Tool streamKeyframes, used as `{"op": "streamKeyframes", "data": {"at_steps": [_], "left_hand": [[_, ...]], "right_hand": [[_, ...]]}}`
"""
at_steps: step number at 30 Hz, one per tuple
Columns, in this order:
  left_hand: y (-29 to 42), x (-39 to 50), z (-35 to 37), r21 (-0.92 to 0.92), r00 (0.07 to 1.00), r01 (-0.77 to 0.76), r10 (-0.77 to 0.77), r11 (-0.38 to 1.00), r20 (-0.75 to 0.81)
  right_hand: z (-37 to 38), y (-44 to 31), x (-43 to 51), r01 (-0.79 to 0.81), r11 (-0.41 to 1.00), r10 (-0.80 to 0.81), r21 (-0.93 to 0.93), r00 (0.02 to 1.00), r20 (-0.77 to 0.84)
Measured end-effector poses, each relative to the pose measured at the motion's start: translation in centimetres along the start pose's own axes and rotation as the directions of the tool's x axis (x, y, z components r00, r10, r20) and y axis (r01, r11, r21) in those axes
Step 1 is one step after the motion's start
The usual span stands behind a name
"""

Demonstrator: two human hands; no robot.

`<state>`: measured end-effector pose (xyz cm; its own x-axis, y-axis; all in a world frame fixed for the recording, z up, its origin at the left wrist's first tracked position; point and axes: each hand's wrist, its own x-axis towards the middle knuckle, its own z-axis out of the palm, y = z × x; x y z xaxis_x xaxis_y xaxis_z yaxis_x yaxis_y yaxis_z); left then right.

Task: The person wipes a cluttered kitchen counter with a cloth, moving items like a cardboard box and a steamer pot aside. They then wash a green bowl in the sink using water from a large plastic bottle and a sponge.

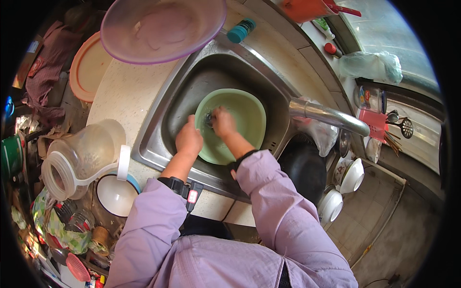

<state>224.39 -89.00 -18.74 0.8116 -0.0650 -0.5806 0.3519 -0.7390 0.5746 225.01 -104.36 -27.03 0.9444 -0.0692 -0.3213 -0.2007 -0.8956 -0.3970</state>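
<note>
A pale green plastic basin (248, 108) sits in a stainless steel sink (180, 86). My left hand (189, 137) grips the basin's left rim, with the fingers partly hidden behind it. Inside the basin, near its left wall, my right hand (224, 121) is blurred and bent over a small dark, shiny thing (208, 118), perhaps a scouring pad. Whether the fingers are closed on it cannot be told.
A chrome faucet (327, 117) reaches over the sink's right side, near a black pan (302, 165). On the left counter lies a large clear plastic jar (86, 154) near a white enamel bowl (117, 194). A big translucent basin (162, 28) and a teal-capped container (240, 31) stand beyond.
</note>
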Motion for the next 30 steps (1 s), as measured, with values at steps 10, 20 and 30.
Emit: {"op": "streamKeyframes", "data": {"at_steps": [10, 20, 30], "left_hand": [[0.0, -0.2, 0.5, 0.044, 0.998, 0.020, -0.023, 0.999, 0.063], [0.1, -0.3, 0.3, 0.033, 0.999, 0.021, -0.023, 0.999, 0.044], [-3.4, 1.8, 2.7, 0.015, 0.968, 0.142, -0.142, 0.990, 0.208]], "right_hand": [[-1.2, -0.1, -3.9, 0.081, 0.995, -0.068, -0.055, 0.977, 0.203], [-4.8, 4.8, -2.2, 0.089, 0.916, -0.057, -0.392, 0.994, 0.093], [-1.4, 0.6, -1.7, 0.257, 0.965, -0.251, -0.055, 0.963, 0.095]]}}
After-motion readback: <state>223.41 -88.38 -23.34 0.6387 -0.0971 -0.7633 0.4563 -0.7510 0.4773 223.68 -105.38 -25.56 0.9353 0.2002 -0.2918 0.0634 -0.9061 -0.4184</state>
